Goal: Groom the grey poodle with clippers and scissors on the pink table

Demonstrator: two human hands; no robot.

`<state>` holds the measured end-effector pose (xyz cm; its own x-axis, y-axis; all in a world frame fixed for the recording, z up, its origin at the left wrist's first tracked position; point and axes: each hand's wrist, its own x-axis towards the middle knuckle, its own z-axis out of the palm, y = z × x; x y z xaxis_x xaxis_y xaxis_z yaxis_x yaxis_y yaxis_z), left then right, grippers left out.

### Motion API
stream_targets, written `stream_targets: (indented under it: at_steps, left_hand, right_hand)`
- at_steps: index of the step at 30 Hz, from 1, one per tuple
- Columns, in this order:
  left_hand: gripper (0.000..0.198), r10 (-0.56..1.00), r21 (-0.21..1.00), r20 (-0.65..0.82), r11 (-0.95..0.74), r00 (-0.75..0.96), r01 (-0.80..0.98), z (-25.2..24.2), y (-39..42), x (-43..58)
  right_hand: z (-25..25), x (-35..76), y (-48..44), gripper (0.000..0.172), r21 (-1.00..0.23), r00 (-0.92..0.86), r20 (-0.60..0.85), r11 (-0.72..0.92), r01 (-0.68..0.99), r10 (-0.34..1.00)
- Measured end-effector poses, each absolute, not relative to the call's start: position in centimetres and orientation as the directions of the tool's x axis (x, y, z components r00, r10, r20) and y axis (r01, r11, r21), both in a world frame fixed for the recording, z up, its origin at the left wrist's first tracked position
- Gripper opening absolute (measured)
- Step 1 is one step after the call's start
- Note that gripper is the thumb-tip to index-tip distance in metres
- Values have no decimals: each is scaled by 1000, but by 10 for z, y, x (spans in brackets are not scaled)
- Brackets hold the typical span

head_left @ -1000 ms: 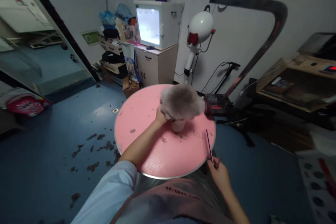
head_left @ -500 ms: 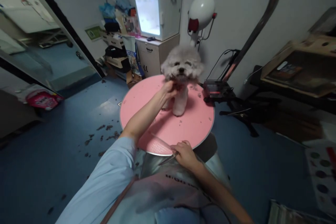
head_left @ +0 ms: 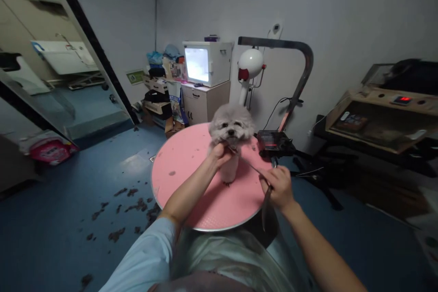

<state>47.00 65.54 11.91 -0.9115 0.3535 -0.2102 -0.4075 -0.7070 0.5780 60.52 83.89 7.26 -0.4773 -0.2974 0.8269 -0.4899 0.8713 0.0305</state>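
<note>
A fluffy grey dog (head_left: 231, 123) faces me on the round pink table (head_left: 178, 191). Under its chin, my left hand (head_left: 221, 157) is closed on the muzzle fur; part of its fingers is hidden in the hair. My right hand (head_left: 278, 185) is closed to the right of the dog, around what look like slim scissors (head_left: 251, 165), their blades directed at the dog's chin and chest. From the lower side of the same hand hangs a dark, tapered metal tool (head_left: 266, 212), its kind unclear.
Loose hair clumps (head_left: 140, 205) lie on the blue floor at left. A black grooming arm (head_left: 290, 86) rises behind the table, beside a white dryer (head_left: 251, 64). A lit white cabinet (head_left: 219, 61) stands at the back, a wooden box (head_left: 369, 118) at right.
My right hand has risen from the near table edge to the right of the dog, bringing its tools along. My left hand stays at the dog's chin. The view has tilted upward.
</note>
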Motion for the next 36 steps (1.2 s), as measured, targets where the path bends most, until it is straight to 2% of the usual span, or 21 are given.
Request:
stream_targets:
  at_steps: [2, 4, 5, 7, 8, 10, 12, 13, 16, 18, 19, 22, 26, 28, 31, 33, 36]
  left_hand:
    - [12, 418, 640, -211, -624, -884, -448, 108, 644, 471]
    - [6, 406, 800, -206, -454, -890, -392, 96, 624, 468]
    - [4, 340, 876, -193, -363, -920, -318, 90, 612, 465]
    - [2, 91, 962, -115, -239, -989, -134, 82, 590, 462]
    - [3, -58, 979, -29, -201, -998, -17, 80, 580, 461]
    - [10, -278, 963, 215, -101, -936, 251, 81, 568, 460]
    - [15, -359, 871, 481, 91, -800, 483, 86, 563, 454]
    - [17, -352, 826, 560, 174, -750, 535, 90, 563, 448]
    - [15, -241, 808, 583, 272, -776, 523, 97, 562, 418]
    - [6, -195, 857, 506, 226, -840, 463, 95, 560, 392]
    - [2, -204, 885, 461, 187, -864, 427, 93, 558, 379]
    - [7, -293, 939, 342, 70, -893, 337, 87, 552, 347]
    - [15, -310, 916, 394, 55, -865, 397, 95, 549, 334]
    - [14, -253, 832, 554, 163, -793, 530, 105, 551, 342]
    - [15, -23, 517, 827, 423, -562, 744, 121, 561, 365]
    - [18, 88, 352, 882, 531, -463, 771, 127, 570, 380]
    - [20, 134, 274, 886, 623, -445, 733, 131, 582, 397]
  right_hand:
    - [107, 585, 849, 21, 216, -480, 757, 863, -457, -444]
    - [132, 565, 857, 26, 343, -555, 635, 840, -421, -538]
    - [141, 558, 860, 27, 391, -592, 554, 811, -436, -586]
    - [154, 545, 864, 28, 441, -622, 390, 730, -521, -679]
    - [160, 540, 865, 27, 444, -617, 335, 697, -563, -712]
    - [171, 529, 865, 30, 433, -625, 319, 696, -572, -713]
    - [176, 517, 862, 33, 410, -676, 360, 760, -504, -643]
    - [173, 512, 859, 32, 390, -706, 355, 784, -483, -612]
    - [139, 507, 848, 28, 227, -777, 156, 788, -573, -610]
    - [98, 515, 839, 22, 13, -786, -5, 785, -619, -619]
    - [75, 521, 835, 19, -37, -783, -41, 784, -620, -621]
    - [17, 533, 829, 18, -137, -793, -66, 792, -594, -606]
    - [-21, 531, 832, 20, -322, -857, -7, 813, -485, -515]
    - [-27, 529, 831, 18, -427, -896, 101, 795, -431, -432]
    - [-22, 528, 817, 14, -620, -931, 295, 699, -357, -214]
    - [-4, 523, 798, 15, -740, -927, 374, 601, -302, -5]
    - [44, 503, 764, 26, -839, -848, 444, 467, -280, 289]
